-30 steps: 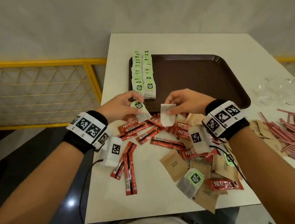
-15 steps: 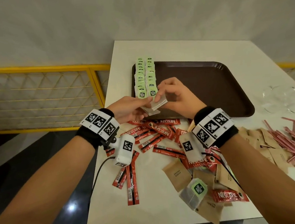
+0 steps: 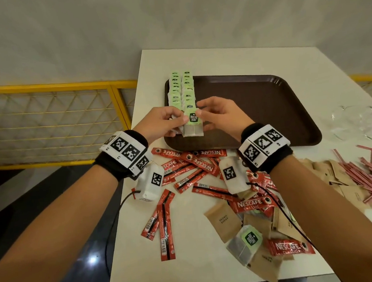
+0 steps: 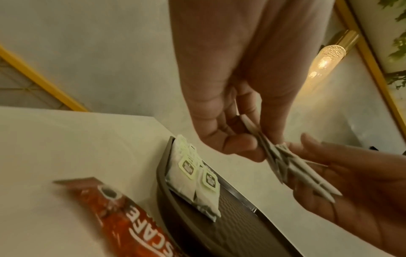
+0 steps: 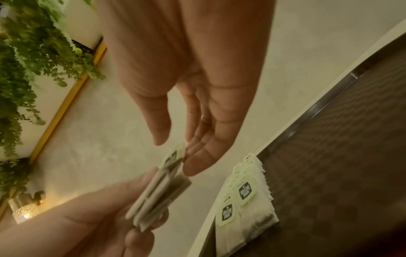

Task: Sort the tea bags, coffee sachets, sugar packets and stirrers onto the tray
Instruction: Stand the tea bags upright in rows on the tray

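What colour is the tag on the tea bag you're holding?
Light green with a dark logo, on the tea bag; clearest in the head view.

Tray (image 3: 256, 113) bare right of tea-bag rows (image 3: 182, 90) — sachets (image 3: 195, 162) crowd its near edge

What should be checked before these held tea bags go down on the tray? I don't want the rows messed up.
1. Left hand has a firm grip on the held tea bags: ok.
2. Right hand steadies the tag: ok.
3. Held bags squared up: not ok, edges fan apart in the wrist views.
4. Bare tray at the rows' near end: ok.
5. Tea bag rows tidy: ok.
6. Stray tea bag among the brown sugar packets collected: not ok.
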{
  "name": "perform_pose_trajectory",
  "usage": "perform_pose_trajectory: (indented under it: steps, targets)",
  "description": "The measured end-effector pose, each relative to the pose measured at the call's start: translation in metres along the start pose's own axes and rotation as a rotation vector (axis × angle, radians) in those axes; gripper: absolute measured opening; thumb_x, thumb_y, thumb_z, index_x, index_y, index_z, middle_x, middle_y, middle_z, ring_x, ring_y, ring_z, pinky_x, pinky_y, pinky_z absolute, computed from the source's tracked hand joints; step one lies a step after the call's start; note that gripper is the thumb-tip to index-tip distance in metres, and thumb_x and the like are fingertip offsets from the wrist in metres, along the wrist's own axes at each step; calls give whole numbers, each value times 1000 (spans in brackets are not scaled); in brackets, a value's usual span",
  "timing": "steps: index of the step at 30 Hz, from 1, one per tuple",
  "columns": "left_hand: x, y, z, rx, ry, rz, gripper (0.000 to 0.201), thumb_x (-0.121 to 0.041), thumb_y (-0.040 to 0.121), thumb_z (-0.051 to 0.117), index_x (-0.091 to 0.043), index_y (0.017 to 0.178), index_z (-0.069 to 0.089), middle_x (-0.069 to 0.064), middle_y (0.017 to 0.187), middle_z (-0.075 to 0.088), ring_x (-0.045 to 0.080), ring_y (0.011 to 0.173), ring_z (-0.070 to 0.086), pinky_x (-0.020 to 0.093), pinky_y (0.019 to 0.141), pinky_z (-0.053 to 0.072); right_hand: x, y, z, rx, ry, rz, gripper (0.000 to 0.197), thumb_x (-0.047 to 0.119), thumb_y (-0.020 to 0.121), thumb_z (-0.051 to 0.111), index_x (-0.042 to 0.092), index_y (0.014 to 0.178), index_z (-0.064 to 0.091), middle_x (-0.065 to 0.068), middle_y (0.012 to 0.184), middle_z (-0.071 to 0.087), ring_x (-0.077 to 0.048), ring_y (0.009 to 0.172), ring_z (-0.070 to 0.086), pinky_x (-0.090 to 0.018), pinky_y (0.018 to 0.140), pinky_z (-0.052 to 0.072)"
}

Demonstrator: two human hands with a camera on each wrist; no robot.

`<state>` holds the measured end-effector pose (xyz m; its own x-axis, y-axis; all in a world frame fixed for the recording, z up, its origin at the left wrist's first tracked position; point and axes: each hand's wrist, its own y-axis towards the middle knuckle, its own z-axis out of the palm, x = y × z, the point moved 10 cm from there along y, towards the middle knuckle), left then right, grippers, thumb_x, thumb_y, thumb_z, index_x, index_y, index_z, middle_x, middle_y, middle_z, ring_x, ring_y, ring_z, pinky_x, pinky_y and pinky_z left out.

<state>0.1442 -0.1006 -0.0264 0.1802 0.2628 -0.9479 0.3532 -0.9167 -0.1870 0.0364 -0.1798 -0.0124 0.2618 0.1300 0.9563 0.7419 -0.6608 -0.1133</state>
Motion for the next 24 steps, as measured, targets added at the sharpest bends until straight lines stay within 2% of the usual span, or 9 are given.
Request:
perform_pose_trajectory:
  steps: [3,5,8,13,16,19,24]
  targets:
    - [-5,5,-1,51,106,16,5,-19,91,58,-16,94,61,-3,90,62,4,70,58,12,60,49,-2,9,3,21,-5,28,7,6,88,61,9,94,61,-8,90,62,-13,77,62,-22,65,57]
    - [-3,11,-8,61,179,2,7,-13,92,55,-17,97,60,-1,94,63,6,73,57,12,59,49,-11,16,-1,25,20,96,8,6,88,61,14,88,60,-5,90,62,-13,78,62,-25,68,57]
    - [5,23,-20,46,337,-26,13,-6,93,50,-17,100,54,3,98,59,11,75,57,13,58,48,-30,23,-9,60,74,255,12,4,89,58,15,88,60,-3,89,64,-14,78,61,-28,69,55]
    - [24,41,-13,98,443,-120,31,-5,93,50,-12,122,41,10,103,55,11,70,54,22,63,48,-54,33,-12,72,-6,403,13,1,87,60,11,95,61,-4,90,66,-13,78,62,-27,68,53]
    - [26,50,-2,133,568,-102,33,-8,93,52,-8,125,45,8,102,55,11,68,55,19,62,47,-62,43,-8,52,-49,438,13,-1,84,63,10,90,60,-7,92,65,-16,80,63,-26,63,53]
    - [22,58,-6,76,686,-53,34,-12,90,57,-9,123,53,6,97,54,18,76,56,21,66,46,-65,52,-4,19,-62,436,16,-4,83,63,10,79,57,-12,95,64,-18,80,62,-28,66,55]
    - [19,66,-17,19,784,-41,36,-14,88,61,-11,123,57,11,112,60,16,86,53,29,84,46,-69,60,1,10,-67,440,19,-6,83,63,9,75,55,-8,78,58,-14,71,58,-27,61,54]
